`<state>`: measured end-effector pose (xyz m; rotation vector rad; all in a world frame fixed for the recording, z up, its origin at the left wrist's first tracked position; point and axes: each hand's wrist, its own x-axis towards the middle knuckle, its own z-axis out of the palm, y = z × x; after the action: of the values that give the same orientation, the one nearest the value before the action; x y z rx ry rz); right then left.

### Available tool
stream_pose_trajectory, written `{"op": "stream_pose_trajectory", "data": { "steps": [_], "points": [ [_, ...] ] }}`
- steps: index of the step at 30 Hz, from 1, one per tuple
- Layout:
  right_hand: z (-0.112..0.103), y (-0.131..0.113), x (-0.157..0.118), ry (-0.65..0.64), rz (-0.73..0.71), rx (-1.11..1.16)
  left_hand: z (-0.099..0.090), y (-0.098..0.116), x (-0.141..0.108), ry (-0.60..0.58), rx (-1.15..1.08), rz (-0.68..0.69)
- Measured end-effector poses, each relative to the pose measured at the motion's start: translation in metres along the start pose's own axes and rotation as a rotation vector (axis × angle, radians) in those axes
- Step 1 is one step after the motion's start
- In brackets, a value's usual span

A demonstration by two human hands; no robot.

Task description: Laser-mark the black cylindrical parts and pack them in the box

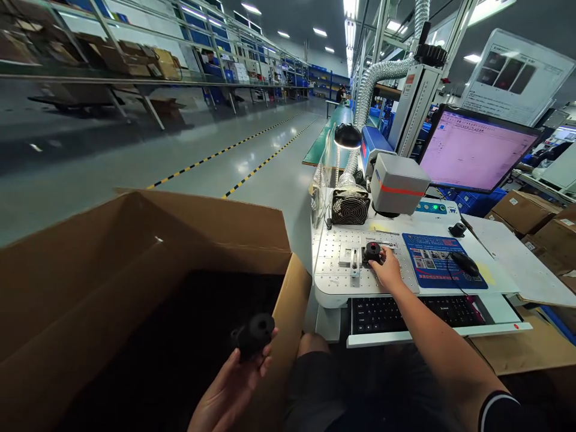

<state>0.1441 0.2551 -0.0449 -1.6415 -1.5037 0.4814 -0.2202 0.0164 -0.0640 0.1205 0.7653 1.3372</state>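
Note:
A black round part (255, 335) is held in my left hand (238, 378), above the near right side of the open cardboard box (216, 222). My right hand (386, 269) has its fingers on a second black round part (372, 251), which stands at the metal fixture (355, 263) on the perforated plate (330, 273). The grey marking head (398, 183) hangs just behind that part. Another black part (458, 229) sits farther right on the white bench. The inside of the box is too dark to make out.
A blue mat (443, 261) with a mouse (465, 263) lies right of the plate, and a keyboard (405, 315) on a tray in front. Behind are a fan (350, 207), a lamp (348, 136) and a monitor (479, 149). Cardboard boxes (524, 210) stand at right.

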Motion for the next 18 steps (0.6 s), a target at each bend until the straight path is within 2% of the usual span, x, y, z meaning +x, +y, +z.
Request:
{"op": "stream_pose_trajectory", "data": {
  "steps": [6, 13, 18],
  "points": [
    [0.002, 0.000, 0.000, -0.027, -0.023, -0.023, 0.000, 0.001, -0.002, -0.020, 0.003, -0.014],
    [0.005, -0.009, -0.001, 0.000, -0.020, -0.059, 0.001, 0.001, 0.000, 0.004, -0.003, -0.018],
    [-0.007, -0.013, 0.000, -0.039, -0.012, -0.045, 0.006, 0.001, -0.003, -0.017, 0.022, -0.007]
  ]
}}
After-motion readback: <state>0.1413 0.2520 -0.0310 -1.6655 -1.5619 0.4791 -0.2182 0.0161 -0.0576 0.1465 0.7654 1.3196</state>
